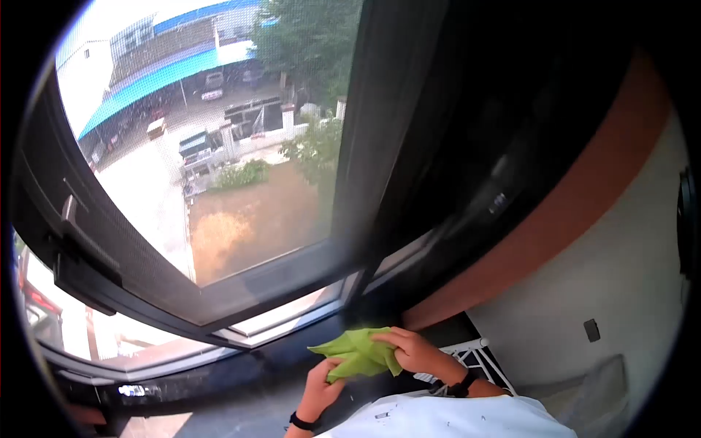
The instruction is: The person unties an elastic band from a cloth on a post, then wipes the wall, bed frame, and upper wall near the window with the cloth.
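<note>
A green cloth (359,352) is stretched between my two hands, low in the head view and in front of my white shirt. My left hand (321,387) pinches its lower left part, fingers closed on the fabric. At the upper right of the cloth, my right hand (415,352) grips its edge. The cloth hangs in loose folds, and its corners stick out to the left and below. Beyond it stands a dark-framed window (270,281) with a mesh screen, tilted in view. Neither hand touches the window.
A black window handle (84,266) juts from the frame at left. A plastic bottle (137,390) lies on the dark sill (219,376). To the right are a reddish curtain (540,233), a white metal rack (475,358) and a pale wall (584,270) with a dark switch (591,331).
</note>
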`<state>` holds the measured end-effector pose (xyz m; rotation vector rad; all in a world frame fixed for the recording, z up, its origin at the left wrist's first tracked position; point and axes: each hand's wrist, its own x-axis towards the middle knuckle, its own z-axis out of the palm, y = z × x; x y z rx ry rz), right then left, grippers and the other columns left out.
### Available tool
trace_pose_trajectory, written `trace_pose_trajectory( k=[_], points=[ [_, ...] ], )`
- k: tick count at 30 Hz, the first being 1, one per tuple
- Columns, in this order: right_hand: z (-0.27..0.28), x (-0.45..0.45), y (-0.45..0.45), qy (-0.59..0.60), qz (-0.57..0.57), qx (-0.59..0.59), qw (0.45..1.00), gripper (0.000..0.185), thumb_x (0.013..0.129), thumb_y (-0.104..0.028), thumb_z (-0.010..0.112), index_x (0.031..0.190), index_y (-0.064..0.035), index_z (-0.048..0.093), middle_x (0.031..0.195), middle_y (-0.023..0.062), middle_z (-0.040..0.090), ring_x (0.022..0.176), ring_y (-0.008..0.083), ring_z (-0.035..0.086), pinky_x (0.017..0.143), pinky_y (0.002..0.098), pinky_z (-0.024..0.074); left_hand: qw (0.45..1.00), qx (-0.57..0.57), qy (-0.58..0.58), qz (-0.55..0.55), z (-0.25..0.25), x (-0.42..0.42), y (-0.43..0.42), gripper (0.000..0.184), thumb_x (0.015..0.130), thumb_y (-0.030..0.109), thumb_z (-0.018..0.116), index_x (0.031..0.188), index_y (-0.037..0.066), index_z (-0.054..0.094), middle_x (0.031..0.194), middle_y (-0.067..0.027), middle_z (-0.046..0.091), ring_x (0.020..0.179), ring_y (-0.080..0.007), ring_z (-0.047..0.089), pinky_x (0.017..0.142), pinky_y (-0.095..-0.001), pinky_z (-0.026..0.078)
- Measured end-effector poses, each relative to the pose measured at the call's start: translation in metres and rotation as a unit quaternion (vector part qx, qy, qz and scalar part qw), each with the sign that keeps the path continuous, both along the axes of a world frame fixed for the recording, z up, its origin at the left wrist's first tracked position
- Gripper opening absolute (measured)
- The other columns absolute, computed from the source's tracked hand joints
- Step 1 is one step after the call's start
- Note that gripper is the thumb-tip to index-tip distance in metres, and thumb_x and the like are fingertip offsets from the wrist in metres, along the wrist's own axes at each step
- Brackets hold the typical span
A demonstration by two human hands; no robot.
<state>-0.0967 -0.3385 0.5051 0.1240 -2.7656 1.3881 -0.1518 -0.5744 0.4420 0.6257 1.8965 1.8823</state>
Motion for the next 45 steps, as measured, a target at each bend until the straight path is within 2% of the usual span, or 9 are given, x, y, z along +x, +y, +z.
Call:
trace_pose_trajectory(
  k=[6, 20, 22, 24, 28, 33, 39, 44, 45],
  points=[
    [0.012, 0.046, 0.038, 0.213, -0.302, -0.038, 0.929, 0.052, 0.069, 0.006, 0.046, 0.119, -0.003, 0.054, 0.116, 0.0193, 0.053, 0.11, 0.0371, 0.053, 0.097, 0.0397, 0.0415, 0.957, 0.022, 0.217, -0.193, 0.017, -0.009, 0.071, 0.013, 0.082, 0.015, 0.063, 0.086, 0.004, 0.06, 0.077, -0.0156, 0.06, 0.072, -0.038, 0.058, 0.061, -0.0437, 0.045],
    [0.09, -0.035, 0.105, 0.416, -0.405, -0.013, 0.814, 0.04, 0.076, 0.007, 0.064, 0.113, -0.0031, 0.055, 0.109, 0.015, 0.056, 0.102, 0.0325, 0.058, 0.087, 0.0374, 0.0466, 0.972, 0.187, -0.056, -0.134, 0.144, -0.059, 0.167, 0.022, 0.094, 0.0, 0.045, 0.114, -0.004, 0.052, 0.11, -0.0126, 0.06, 0.096, -0.0195, 0.061, 0.081, -0.0319, 0.052],
    [0.087, -0.037, 0.099, 0.449, -0.417, 0.032, 0.79, 0.04, 0.076, 0.007, 0.065, 0.113, -0.0033, 0.055, 0.108, 0.0152, 0.056, 0.101, 0.0326, 0.058, 0.085, 0.0368, 0.0471, 0.964, -0.023, 0.254, -0.077, 0.131, -0.063, 0.163, 0.024, 0.089, -0.003, 0.052, 0.113, -0.004, 0.052, 0.116, -0.0131, 0.058, 0.099, -0.0206, 0.061, 0.084, -0.0327, 0.051],
    [0.085, -0.036, 0.101, 0.439, -0.432, 0.023, 0.787, 0.04, 0.075, 0.006, 0.066, 0.112, -0.003, 0.055, 0.107, 0.0151, 0.056, 0.1, 0.0323, 0.058, 0.084, 0.0368, 0.0475, 0.963, 0.217, -0.151, -0.049, 0.118, -0.06, 0.168, 0.032, 0.083, -0.004, 0.062, 0.113, -0.003, 0.051, 0.114, -0.0114, 0.06, 0.1, -0.0207, 0.06, 0.086, -0.0324, 0.049],
    [0.073, -0.031, 0.107, 0.441, -0.402, -0.015, 0.802, 0.038, 0.076, 0.007, 0.065, 0.111, -0.002, 0.054, 0.105, 0.0146, 0.056, 0.094, 0.0304, 0.059, 0.082, 0.0354, 0.0476, 0.974, -0.041, 0.223, 0.017, 0.122, -0.052, 0.176, 0.04, 0.077, -0.005, 0.069, 0.112, 0.0, 0.05, 0.108, -0.0102, 0.064, 0.098, -0.0209, 0.06, 0.089, -0.0334, 0.047],
    [0.057, -0.02, 0.153, 0.263, -0.368, -0.255, 0.855, 0.032, 0.083, 0.004, 0.058, 0.114, -0.002, 0.055, 0.105, 0.0088, 0.061, 0.091, 0.0192, 0.061, 0.079, 0.0288, 0.0491, 0.824, 0.382, -0.41, -0.08, 0.128, -0.081, 0.196, 0.037, 0.093, 0.041, 0.047, 0.116, 0.014, 0.057, 0.111, -0.0025, 0.064, 0.109, -0.0187, 0.057, 0.09, -0.0424, 0.043],
    [0.066, -0.031, 0.191, 0.24, -0.195, -0.68, 0.664, 0.028, 0.095, -0.009, 0.051, 0.122, -0.0003, 0.053, 0.111, 0.008, 0.061, 0.097, 0.0153, 0.06, 0.082, 0.0289, 0.05, 0.926, 0.279, -0.246, 0.058, 0.148, -0.063, 0.236, 0.041, 0.094, 0.037, 0.048, 0.126, 0.012, 0.051, 0.129, -0.0096, 0.053, 0.12, -0.0277, 0.049, 0.102, -0.0475, 0.037],
    [0.074, -0.047, 0.198, 0.217, -0.077, -0.713, 0.662, 0.041, 0.094, -0.017, 0.056, 0.131, -0.0017, 0.046, 0.122, 0.0136, 0.055, 0.108, 0.0227, 0.057, 0.088, 0.0339, 0.0494, 0.917, 0.326, -0.072, 0.217, 0.153, -0.054, 0.262, 0.058, 0.074, 0.004, 0.079, 0.123, -0.002, 0.049, 0.12, -0.0155, 0.057, 0.113, -0.0313, 0.055, 0.098, -0.0382, 0.044],
    [0.068, -0.051, 0.198, 0.331, -0.098, -0.499, 0.795, 0.043, 0.092, -0.015, 0.057, 0.131, -0.0013, 0.046, 0.126, 0.0153, 0.051, 0.111, 0.0247, 0.054, 0.091, 0.0347, 0.0471, 0.919, 0.313, -0.065, 0.229, 0.152, -0.05, 0.262, 0.058, 0.074, 0.004, 0.079, 0.123, -0.002, 0.049, 0.12, -0.0155, 0.057, 0.113, -0.0313, 0.055, 0.098, -0.0382, 0.044]
  ],
)
